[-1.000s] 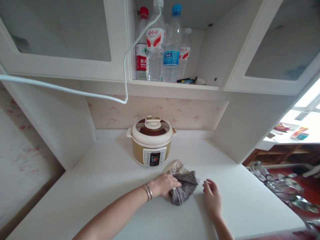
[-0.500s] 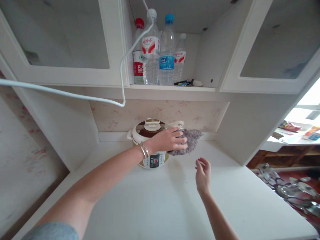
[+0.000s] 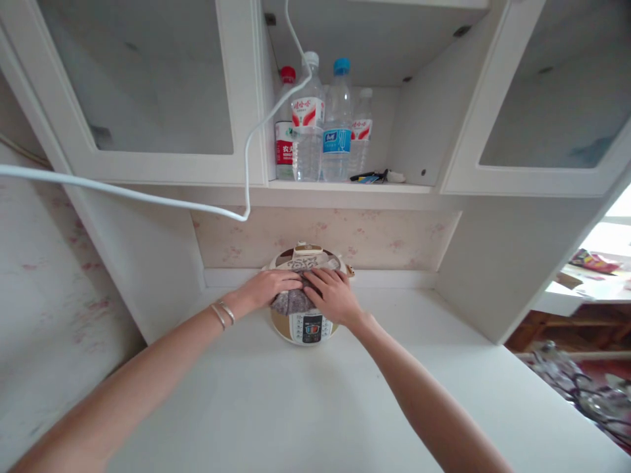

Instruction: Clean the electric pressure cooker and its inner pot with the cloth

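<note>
A white and gold electric cooker (image 3: pixel 311 330) with a dark control panel stands on the white counter near the back wall. Over its upper front lies a bunched grey cloth (image 3: pixel 292 303), part of it hidden under my fingers. My left hand (image 3: pixel 266 289), with bangles at the wrist, grips the cloth from the left, fingers pressed together. From the right, my right hand (image 3: pixel 335 295) rests over the cloth with its fingers bent onto it, the tips close to my left fingertips. The cooker's lid handle (image 3: pixel 308 249) shows behind both hands.
Above the counter (image 3: pixel 296 407), an open cabinet shelf (image 3: pixel 345 187) holds several plastic bottles (image 3: pixel 336 141) and small items. A white cable (image 3: pixel 197 206) hangs across the left. Cluttered furniture (image 3: pixel 582 374) stands at the right.
My left hand has brought the cloth leftward from the cooker's right side to its front. My right hand has moved from the open counter onto the cloth. The view has tilted slightly up.
</note>
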`<state>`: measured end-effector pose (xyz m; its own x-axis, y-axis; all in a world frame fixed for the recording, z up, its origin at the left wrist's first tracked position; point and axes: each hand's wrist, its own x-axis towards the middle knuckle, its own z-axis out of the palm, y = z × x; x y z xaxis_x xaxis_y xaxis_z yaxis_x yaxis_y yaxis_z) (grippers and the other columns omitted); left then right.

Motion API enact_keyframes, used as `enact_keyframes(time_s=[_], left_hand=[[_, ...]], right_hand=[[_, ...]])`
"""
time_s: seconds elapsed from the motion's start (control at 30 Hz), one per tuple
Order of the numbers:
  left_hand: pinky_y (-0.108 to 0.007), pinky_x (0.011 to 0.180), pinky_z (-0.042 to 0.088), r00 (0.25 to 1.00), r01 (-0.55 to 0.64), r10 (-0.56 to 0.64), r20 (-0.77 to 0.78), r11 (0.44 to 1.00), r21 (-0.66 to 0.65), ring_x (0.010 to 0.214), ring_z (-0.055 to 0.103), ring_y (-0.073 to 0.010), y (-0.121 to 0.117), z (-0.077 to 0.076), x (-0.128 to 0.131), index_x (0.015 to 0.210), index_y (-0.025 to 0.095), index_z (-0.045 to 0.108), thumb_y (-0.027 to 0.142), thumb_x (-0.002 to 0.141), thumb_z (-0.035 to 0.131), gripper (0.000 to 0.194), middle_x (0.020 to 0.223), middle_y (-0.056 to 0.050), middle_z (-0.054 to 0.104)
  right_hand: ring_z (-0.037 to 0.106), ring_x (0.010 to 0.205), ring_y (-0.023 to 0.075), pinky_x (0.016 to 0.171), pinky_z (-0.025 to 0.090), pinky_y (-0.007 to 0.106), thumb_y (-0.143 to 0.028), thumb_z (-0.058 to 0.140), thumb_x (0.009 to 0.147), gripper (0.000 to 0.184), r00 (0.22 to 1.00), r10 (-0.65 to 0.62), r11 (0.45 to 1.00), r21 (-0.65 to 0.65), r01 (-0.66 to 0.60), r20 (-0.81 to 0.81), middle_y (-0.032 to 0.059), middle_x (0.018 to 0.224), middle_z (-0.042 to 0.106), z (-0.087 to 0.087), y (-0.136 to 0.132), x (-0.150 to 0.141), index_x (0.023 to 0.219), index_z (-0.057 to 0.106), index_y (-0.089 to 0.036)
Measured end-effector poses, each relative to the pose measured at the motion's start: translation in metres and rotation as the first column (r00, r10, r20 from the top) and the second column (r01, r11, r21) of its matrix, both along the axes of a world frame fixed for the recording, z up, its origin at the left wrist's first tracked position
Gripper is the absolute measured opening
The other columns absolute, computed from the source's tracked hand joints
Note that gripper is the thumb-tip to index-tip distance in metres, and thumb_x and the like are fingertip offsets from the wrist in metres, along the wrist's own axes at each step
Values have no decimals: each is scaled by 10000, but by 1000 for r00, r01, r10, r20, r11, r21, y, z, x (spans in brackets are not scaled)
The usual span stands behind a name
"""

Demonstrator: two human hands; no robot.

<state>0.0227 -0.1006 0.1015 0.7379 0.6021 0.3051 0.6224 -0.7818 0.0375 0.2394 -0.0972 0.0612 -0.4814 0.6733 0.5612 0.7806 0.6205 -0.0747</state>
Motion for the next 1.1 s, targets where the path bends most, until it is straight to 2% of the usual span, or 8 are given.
enact_keyframes(time_s=[0.2, 0.37, 0.47, 0.6, 0.77, 0.93, 1.03, 1.1], left_hand=[[-310, 1037, 379, 986, -156, 161, 32, 980, -120, 1193, 522, -162, 3, -13, -66, 1163, 259, 608, 125, 768, 554, 421, 1306, -37, 565], [-325, 1025, 402, 964, -251, 259, 60, 960, -121, 1184, 534, -170, 11, -30, -89, 1192, 242, 588, 129, 763, 542, 446, 1299, -29, 574], [-327, 1033, 401, 962, -262, 268, 56, 961, -90, 1171, 541, -169, 14, -37, -93, 1217, 256, 566, 121, 779, 514, 462, 1303, -10, 569], [-356, 1076, 355, 974, -219, 218, 67, 976, 7, 1225, 488, -180, 14, -42, -91, 1218, 254, 566, 123, 790, 510, 452, 1336, -20, 539], [-346, 1027, 406, 993, -92, 83, 84, 989, 113, 1200, 499, -193, 8, -33, -65, 1192, 236, 586, 172, 787, 559, 411, 1305, -73, 546], [-358, 1056, 356, 999, 47, -49, 8, 984, 172, 1215, 471, -181, 9, -11, -10, 1164, 236, 572, 147, 829, 506, 353, 1285, -53, 550], [-372, 1027, 369, 991, 136, -131, -37, 969, 204, 1148, 517, -199, 22, 0, 34, 1099, 208, 589, 161, 809, 531, 300, 1186, -73, 600], [-369, 971, 405, 982, 183, -170, -83, 963, 198, 1070, 560, -217, 34, 5, 64, 1032, 194, 612, 198, 779, 564, 257, 1087, -89, 636]], right_hand=[[475, 1138, 249, 1023, 253, 460, -460, 361, 936, 408, 982, 110, 992, 50, -119, 154, 62, 1272, 562, 16, 9, -62, 1248, 541, -267], [520, 1055, 247, 932, 345, 443, -427, 393, 920, 338, 954, 165, 985, 7, -172, 250, 41, 1135, 628, 22, 42, -106, 1085, 628, -249], [520, 1057, 243, 928, 350, 433, -408, 426, 903, 311, 953, 159, 987, -15, -160, 258, 40, 1135, 629, 23, 49, -114, 1068, 632, -243], [495, 1097, 226, 988, 306, 433, -401, 402, 922, 316, 972, 150, 987, 34, -159, 181, 39, 1176, 610, 21, 33, -100, 1114, 603, -251], [472, 1156, 218, 1050, 261, 415, -371, 409, 931, 326, 992, 116, 991, 68, -119, 43, 40, 1239, 586, 14, 9, -59, 1205, 556, -275], [446, 1216, 200, 1081, 245, 407, -359, 430, 934, 328, 993, 35, 999, 41, -30, -117, 24, 1285, 562, 4, 7, -4, 1231, 548, -286], [424, 1245, 210, 1092, 243, 429, -371, 412, 937, 343, 955, -110, 992, 26, 121, -276, 43, 1318, 532, -16, 7, 35, 1231, 549, -259], [443, 1227, 210, 1071, 292, 421, -385, 384, 938, 360, 885, -219, 972, -19, 232, -411, 67, 1313, 530, -40, 1, 61, 1214, 554, -229]])
